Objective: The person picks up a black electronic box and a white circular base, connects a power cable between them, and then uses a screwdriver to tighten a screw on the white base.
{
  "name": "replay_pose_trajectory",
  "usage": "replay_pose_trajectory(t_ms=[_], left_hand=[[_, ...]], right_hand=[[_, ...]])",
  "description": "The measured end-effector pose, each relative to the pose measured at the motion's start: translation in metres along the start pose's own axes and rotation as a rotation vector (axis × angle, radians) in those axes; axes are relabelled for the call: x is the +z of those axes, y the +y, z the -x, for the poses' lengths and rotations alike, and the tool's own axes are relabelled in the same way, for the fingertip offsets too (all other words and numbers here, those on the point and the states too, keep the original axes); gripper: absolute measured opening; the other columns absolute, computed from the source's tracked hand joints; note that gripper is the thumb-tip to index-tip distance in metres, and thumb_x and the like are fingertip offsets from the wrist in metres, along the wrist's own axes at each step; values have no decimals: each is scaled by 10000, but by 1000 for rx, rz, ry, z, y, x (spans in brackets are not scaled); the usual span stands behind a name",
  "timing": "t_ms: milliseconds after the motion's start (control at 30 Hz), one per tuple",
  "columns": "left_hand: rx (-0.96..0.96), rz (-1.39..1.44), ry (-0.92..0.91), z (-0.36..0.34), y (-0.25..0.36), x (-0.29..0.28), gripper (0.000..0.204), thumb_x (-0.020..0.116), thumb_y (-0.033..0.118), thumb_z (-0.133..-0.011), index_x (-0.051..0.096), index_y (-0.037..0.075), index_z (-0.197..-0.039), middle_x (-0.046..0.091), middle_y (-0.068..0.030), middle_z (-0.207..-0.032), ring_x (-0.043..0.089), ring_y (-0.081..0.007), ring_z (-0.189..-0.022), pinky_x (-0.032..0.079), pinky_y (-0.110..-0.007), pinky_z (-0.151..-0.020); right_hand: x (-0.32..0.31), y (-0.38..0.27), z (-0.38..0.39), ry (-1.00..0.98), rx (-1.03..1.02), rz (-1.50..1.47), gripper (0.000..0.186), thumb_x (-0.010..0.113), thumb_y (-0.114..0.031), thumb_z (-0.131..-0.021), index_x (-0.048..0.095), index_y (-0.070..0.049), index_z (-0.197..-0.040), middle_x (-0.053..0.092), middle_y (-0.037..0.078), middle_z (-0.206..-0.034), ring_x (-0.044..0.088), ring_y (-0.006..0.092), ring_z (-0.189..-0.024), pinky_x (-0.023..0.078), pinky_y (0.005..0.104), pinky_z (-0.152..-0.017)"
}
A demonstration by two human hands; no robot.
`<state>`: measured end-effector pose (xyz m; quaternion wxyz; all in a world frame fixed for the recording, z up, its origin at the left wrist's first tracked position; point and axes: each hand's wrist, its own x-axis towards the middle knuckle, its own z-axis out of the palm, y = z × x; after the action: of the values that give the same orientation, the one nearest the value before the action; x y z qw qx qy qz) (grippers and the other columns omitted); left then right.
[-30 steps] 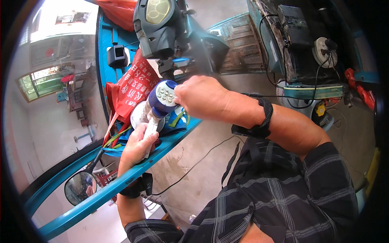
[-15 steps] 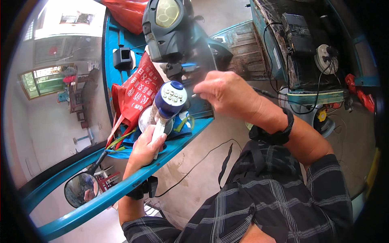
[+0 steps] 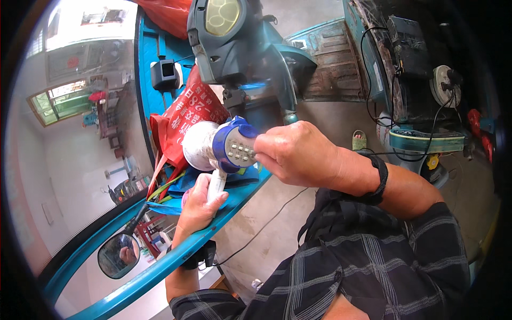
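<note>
A white megaphone (image 3: 200,145) with a blue-rimmed back and small buttons (image 3: 238,151) lies tilted over a red printed bag (image 3: 184,109) and a blue bag (image 3: 186,183). My left hand (image 3: 200,210) is closed round its white handle (image 3: 217,184), just above a teal rail (image 3: 173,255). My right hand (image 3: 296,154) is closed, fingertips at the right side of the button panel; they hide whatever is pinched there. A pink item too small to name shows beside my left fingers.
A dark vehicle instrument housing (image 3: 224,48) stands beyond my hands. A round mirror (image 3: 118,256) hangs at lower left, before the windscreen. At the right are a black box (image 3: 405,48), a white round socket unit (image 3: 444,85) with cords, and a green sandal (image 3: 359,140).
The megaphone has rotated, its white horn now showing to the left and its back to the right. My right hand pulled away from the panel, then returned to it, lower than before.
</note>
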<state>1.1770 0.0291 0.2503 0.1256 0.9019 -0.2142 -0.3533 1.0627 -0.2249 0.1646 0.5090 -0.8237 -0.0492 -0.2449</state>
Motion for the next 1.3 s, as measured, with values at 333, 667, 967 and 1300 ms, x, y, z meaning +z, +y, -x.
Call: replay_pose_trajectory(t_ms=[333, 667, 967, 1300], left_hand=[[36, -36, -59, -3, 8, -2, 416, 712, 240, -832, 466, 11, -1077, 558, -149, -933, 556, -232, -858, 448, -348, -771], [87, -141, -42, -2, 15, -2, 444, 718, 275, -809, 463, 17, -1064, 560, -147, -893, 569, -254, -823, 451, -359, -749], [100, -99, -94, -4, 15, -4, 430, 693, 222, -816, 442, 15, -1099, 535, -146, -920, 552, -242, -856, 437, -358, -764], [39, -54, -92, -3, 12, -3, 450, 699, 260, -807, 449, 5, -1082, 519, -123, -911, 523, -211, -830, 436, -338, -759]], right_hand=[[11, -4, 25, 64, 65, 50, 99, 680, -74, -764, 599, -42, -811, 592, 88, -691, 623, 279, -639, 511, 362, -569], [14, -4, 27, 128, -3, 61, 103, 658, -26, -720, 563, -47, -754, 552, 85, -670, 600, 281, -613, 499, 369, -558], [29, 1, 25, 115, 26, 44, 136, 640, -6, -696, 511, -46, -709, 531, 92, -644, 594, 285, -588, 493, 371, -533], [17, 0, 32, 1, 168, 40, 162, 682, -166, -792, 568, -53, -804, 611, 111, -705, 643, 298, -644, 512, 389, -559]])
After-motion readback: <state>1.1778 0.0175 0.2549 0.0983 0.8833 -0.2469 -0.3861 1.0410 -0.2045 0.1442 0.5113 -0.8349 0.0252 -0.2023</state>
